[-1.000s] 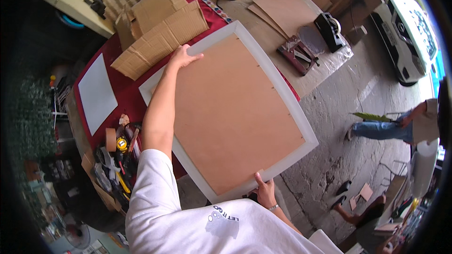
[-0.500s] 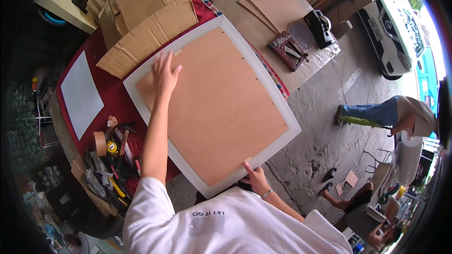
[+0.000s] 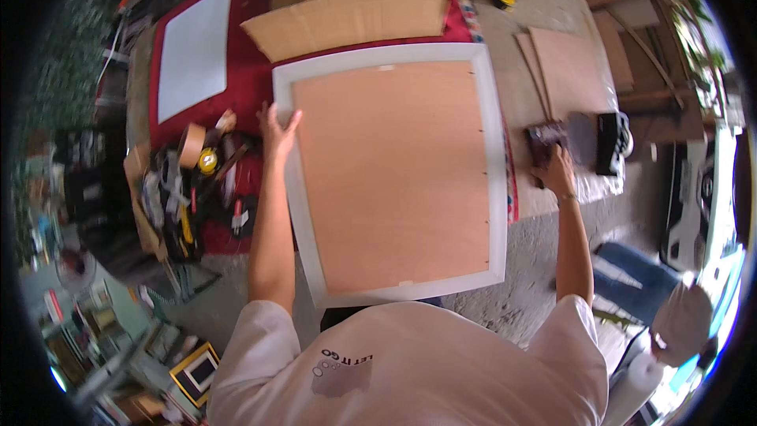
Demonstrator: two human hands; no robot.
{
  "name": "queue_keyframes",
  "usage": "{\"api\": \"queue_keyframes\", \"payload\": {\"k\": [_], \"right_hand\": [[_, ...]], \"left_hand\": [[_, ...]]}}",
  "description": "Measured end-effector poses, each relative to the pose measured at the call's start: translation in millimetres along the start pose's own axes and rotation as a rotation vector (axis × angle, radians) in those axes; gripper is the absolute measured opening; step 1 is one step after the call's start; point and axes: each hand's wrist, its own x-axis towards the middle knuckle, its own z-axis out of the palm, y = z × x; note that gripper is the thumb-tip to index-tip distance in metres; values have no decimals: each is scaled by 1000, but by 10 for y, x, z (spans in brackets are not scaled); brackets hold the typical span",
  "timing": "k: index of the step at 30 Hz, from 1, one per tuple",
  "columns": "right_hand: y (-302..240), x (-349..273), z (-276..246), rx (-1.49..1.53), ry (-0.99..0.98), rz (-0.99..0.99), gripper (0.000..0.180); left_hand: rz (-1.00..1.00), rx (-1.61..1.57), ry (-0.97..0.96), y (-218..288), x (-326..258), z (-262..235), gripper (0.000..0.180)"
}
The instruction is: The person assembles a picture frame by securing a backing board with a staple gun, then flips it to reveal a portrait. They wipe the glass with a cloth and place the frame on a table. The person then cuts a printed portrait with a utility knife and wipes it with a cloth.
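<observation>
A white picture frame (image 3: 495, 181) lies face down in front of me, its brown backing board (image 3: 394, 173) facing up. Small dark fasteners dot the board's right edge, and bits of tape sit at its top and bottom. My left hand (image 3: 277, 138) grips the frame's left side, thumb on top and fingers around the outer edge. Off to the right, my right hand (image 3: 561, 172) is closed on a dark red staple gun (image 3: 544, 138) resting on the table; the hand covers part of it.
A cardboard box (image 3: 355, 20) stands beyond the frame, with a white sheet (image 3: 193, 51) to its left. Tools, a tape roll (image 3: 192, 144) and a tape measure (image 3: 207, 161) crowd the left. Brown boards (image 3: 572, 63) and a black tape dispenser (image 3: 611, 146) lie right. A person (image 3: 654, 292) is behind.
My right hand has left the frame's near edge and reached right to the staple gun. My left hand now holds the frame's left side. The view has turned, so the frame appears straighter.
</observation>
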Motion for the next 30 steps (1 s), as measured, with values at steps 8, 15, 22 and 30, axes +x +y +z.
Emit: {"api": "queue_keyframes", "payload": {"k": [8,15,22,30], "right_hand": [[-184,278,-351,-184,-252,129,70],[-1424,389,-1669,-92,-362,98,41],[-4215,896,-1460,113,-588,-539,33],[-5708,1137,-933,-205,-655,-698,22]], "left_hand": [[4,25,137,-230,-131,123,92],[-81,-1,208,233,-80,142,91],[-69,-26,270,185,-81,138,86],[-86,-95,285,218,-92,15,80]]}}
